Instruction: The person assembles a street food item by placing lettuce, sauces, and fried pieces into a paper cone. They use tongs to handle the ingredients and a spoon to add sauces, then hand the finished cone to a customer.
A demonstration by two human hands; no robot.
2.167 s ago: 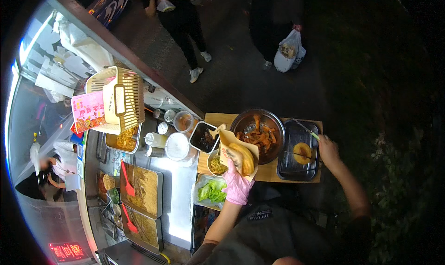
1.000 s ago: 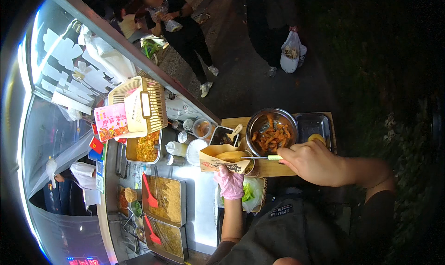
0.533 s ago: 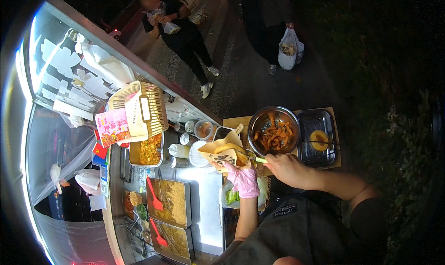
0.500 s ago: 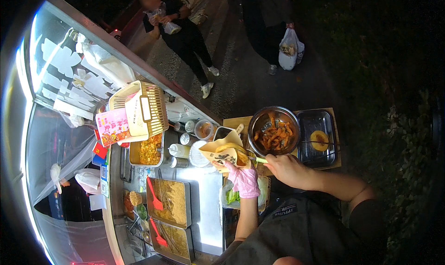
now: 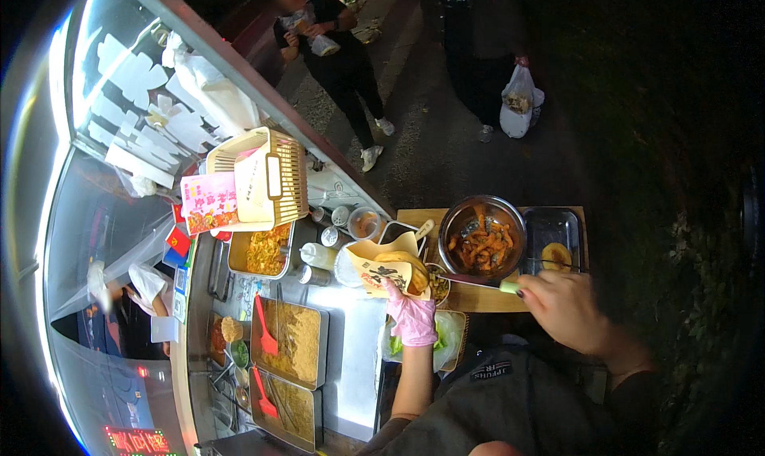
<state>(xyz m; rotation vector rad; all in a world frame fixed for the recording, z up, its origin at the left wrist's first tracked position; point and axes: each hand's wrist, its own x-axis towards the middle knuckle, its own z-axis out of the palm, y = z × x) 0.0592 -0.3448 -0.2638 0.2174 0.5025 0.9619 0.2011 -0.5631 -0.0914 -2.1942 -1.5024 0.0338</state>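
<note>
Evidently things are partway along. The wooden board (image 5: 478, 298) stretches between and beyond the hands; on it, the steel bowl (image 5: 516, 229) ahead of the gap between them has fried strips (image 5: 484, 241) left in it. Just ahead of the right hand (image 5: 567, 311), the dark tray (image 5: 550, 229) has a bread round (image 5: 555, 254) left unwrapped. The paper sleeve (image 5: 378, 277) is already around the other bread (image 5: 420, 281); whether that is cut or filled, I cannot tell. The gloved left hand (image 5: 412, 318) grips this sleeve from below, bread above its fingers. The right hand, closed around the knife (image 5: 478, 281), points the blade leftward, its tip near the bread; contact is unclear.
</note>
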